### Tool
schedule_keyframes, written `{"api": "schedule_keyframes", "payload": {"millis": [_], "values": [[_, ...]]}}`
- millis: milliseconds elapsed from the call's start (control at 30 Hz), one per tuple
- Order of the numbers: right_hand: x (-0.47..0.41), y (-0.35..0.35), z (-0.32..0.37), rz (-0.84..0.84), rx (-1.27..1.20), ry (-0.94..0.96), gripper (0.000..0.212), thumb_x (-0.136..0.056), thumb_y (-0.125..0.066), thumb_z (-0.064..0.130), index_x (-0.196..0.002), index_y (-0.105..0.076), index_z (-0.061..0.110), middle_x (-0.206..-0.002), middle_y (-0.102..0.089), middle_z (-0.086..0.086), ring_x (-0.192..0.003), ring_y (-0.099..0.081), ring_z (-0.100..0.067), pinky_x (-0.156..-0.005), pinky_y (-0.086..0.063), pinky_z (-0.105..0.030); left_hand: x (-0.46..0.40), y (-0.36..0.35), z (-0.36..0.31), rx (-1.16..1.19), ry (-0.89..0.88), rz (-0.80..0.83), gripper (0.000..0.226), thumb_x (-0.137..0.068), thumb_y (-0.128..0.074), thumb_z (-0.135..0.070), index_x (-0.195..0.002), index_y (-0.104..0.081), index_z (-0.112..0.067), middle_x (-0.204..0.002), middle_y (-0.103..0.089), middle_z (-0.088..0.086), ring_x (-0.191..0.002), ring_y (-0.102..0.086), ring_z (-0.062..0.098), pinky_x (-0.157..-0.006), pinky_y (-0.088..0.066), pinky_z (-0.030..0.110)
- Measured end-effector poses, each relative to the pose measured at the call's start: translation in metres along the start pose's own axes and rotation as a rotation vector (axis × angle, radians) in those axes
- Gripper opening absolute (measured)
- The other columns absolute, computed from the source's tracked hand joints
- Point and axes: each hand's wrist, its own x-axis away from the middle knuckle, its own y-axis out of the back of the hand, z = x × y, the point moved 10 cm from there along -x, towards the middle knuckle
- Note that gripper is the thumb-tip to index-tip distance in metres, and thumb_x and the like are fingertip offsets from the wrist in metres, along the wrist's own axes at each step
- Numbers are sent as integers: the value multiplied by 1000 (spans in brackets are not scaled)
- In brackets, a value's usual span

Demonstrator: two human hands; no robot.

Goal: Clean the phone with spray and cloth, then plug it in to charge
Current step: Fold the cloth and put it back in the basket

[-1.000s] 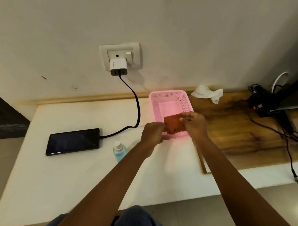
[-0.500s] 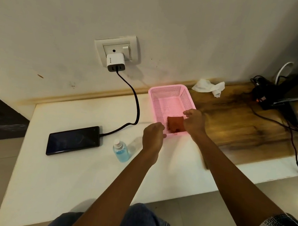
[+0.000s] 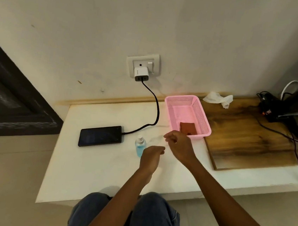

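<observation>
A white counter (image 3: 90,171) runs along the wall. The phone (image 3: 100,135) lies flat, long axis left-right, its right end cabled (image 3: 156,110) to the charger (image 3: 141,73). The cloth (image 3: 188,128) sits in the pink basket (image 3: 205,117). The left hand (image 3: 150,158) half hides the bottle (image 3: 139,147); the right hand (image 3: 178,146) hangs beside it. Both are loosely curled, holding nothing.

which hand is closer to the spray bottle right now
Left. The left hand sits right beside the spray bottle, at its lower right, overlapping its base in view. The right hand is further right, nearer the pink basket.
</observation>
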Motion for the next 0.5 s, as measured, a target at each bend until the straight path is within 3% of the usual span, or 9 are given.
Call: {"api": "schedule_keyframes", "payload": {"millis": [100,300,500], "values": [[11,-36,8,136,43,-21,24,-85,-58,5,-107,-61,14,-109,-65,-3,-97,-61,-17,-83,-49,-24,7,30,27,26,84,-76,34,-95,-54,-29,-119,-53,-5,-122,-62,11,-111,-57,26,-103,-43,34],[23,-81,15,232,48,-59,64,-79,-73,22,-133,-40,17,-136,-48,-7,-119,-49,-21,-99,-41,-29,13,62,36,-92,-4,-117,37,-99,-45,-23,-135,-41,-13,-145,-43,9,-124,-50,27,-105,-41,35],[21,-88,13,126,95,-75,52,-83,-68,29,-128,-46,14,-133,-53,-5,-117,-52,-19,-94,-39,-22,16,57,20,-42,-127,-15,41,-99,-44,-19,-139,-36,-12,-147,-39,9,-128,-45,26,-105,-38,34]]}}
